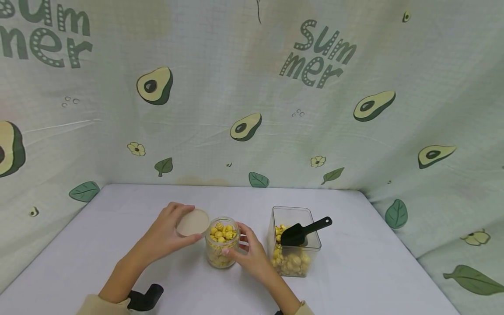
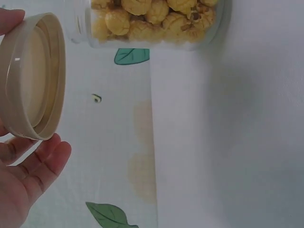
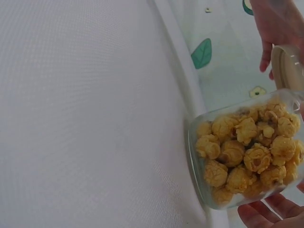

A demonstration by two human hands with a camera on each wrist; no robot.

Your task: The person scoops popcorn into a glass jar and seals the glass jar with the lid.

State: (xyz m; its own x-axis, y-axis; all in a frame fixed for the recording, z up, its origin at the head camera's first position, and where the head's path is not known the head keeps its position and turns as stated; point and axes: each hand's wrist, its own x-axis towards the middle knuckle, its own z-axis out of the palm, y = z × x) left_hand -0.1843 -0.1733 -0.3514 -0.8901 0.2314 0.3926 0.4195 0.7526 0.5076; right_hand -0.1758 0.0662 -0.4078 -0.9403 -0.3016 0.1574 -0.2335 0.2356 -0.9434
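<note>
My left hand grips a beige round lid by its edge, tilted beside the mouth of a glass jar. In the left wrist view the lid shows its hollow, ridged underside. Yellow popcorn fills the jar up close to its rim. From the right, my right hand holds the jar, thumb at the near side and fingers round the far side. The right wrist view shows the popcorn through the glass, with fingertips of the right hand against the jar.
Right of the jar stands a clear rectangular container partly filled with popcorn. A black scoop lies in it, handle over the right rim. A white table lies beneath, with an avocado-print cloth hanging behind and at the sides.
</note>
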